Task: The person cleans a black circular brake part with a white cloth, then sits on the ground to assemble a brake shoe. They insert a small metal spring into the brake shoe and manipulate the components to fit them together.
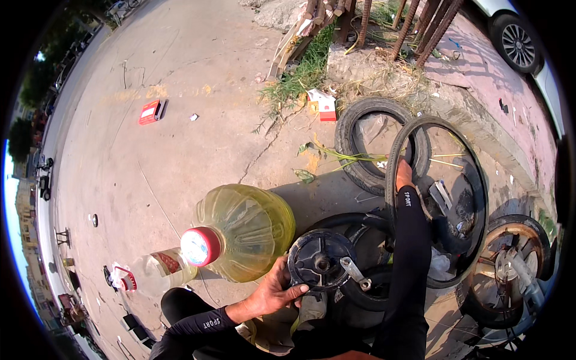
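Note:
My left hand (273,294) grips a round black brake plate (312,255) by its left edge, thumb along the lower rim and fingers partly hidden beneath. A short silver lever (355,273) sticks out on the right of the plate. Farther off, my right hand (404,173) holds the left side of a thin black tyre (483,198); its fingers are mostly hidden behind the tyre. That tyre is tilted and overlaps another worn tyre (348,135) lying on the ground. Black wheel parts (369,240) lie below, between my arms.
A large jug of yellowish liquid with a red cap (246,231) and a clear bottle (159,270) are at left. A rusty wheel (498,276) is at right. Red boxes (150,112) lie beyond. A raised kerb (492,129), rusty rods (408,30) and a parked car (543,66) border the right.

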The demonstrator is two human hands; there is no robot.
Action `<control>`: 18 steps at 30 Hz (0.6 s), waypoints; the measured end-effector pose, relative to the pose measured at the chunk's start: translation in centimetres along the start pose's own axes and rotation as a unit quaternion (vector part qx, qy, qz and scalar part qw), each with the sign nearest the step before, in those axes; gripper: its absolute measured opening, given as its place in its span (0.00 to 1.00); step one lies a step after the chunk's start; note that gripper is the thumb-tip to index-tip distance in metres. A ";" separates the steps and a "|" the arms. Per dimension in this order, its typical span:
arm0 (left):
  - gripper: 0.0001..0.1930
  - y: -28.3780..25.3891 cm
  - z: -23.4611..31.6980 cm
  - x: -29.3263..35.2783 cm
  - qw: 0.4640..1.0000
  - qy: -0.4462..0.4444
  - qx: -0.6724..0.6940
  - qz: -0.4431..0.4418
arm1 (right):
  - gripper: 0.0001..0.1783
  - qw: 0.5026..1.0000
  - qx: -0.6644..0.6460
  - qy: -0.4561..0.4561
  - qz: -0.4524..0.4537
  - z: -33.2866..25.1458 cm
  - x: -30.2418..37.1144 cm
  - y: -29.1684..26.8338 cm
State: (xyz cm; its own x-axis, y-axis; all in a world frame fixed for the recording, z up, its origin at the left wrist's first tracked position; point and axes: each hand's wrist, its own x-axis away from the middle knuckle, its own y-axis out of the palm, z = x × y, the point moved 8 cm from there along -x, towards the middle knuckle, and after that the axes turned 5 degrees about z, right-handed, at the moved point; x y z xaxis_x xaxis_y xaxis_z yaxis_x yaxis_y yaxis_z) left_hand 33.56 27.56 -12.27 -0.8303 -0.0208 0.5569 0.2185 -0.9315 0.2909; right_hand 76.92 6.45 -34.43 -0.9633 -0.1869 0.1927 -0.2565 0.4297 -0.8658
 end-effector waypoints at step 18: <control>0.38 4.4 7.1 17.2 0.977 -0.021 0.113 0.179 | 0.20 0.923 -0.368 0.114 -0.010 1.4 35.3 -17.5</control>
State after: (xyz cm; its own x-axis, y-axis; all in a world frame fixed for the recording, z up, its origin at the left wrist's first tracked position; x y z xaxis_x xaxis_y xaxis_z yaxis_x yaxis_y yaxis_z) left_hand 23.85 25.66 4.10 -0.6586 -0.3121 0.6847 0.6034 -0.7628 0.2327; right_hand 47.46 -8.93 -13.14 -0.9281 -0.0465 0.3695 -0.1773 0.9278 -0.3283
